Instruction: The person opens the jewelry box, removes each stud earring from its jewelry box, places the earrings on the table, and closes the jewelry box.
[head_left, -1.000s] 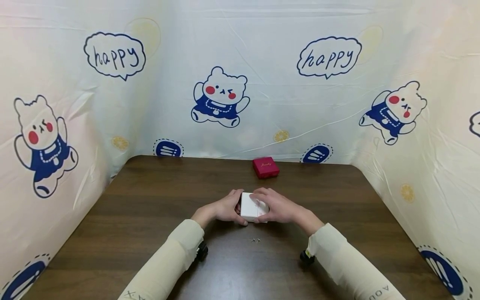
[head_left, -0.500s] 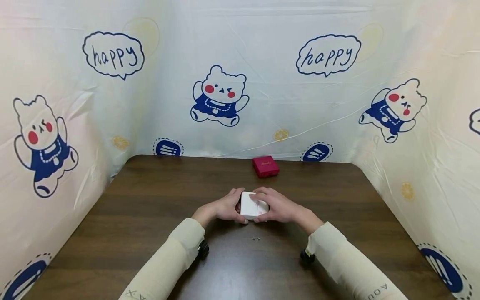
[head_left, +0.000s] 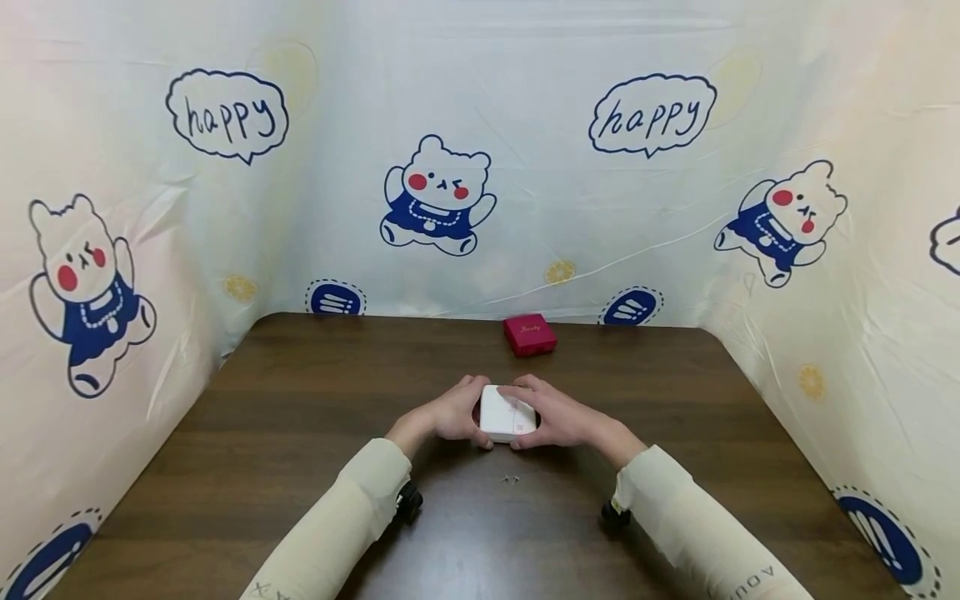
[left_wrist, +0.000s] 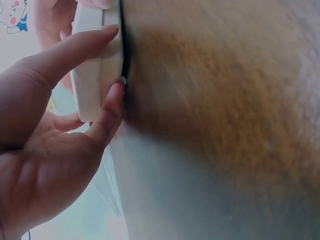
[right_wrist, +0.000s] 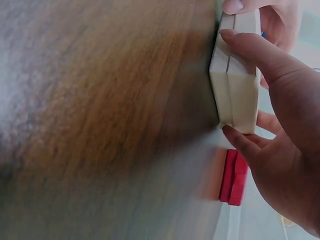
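A small square white box with faint pink print on top sits on the dark wooden table. Its lid is on, and a thin seam runs round the sides in both wrist views. From the left side, my left hand grips it, thumb along the near side and other fingers at its far side. My right hand holds the opposite side, its thumb on the near face and its index finger reaching over the top. Just in front of the box lie two tiny metallic pieces, too small to make out.
Farther back, near the table's rear edge, stands a red box with gold lettering. A white curtain printed with bears rises behind and at both sides of the table.
Both hands keep their hold on the white box in nearly the same place. The right fingers have shifted slightly, and more of the pink print shows.
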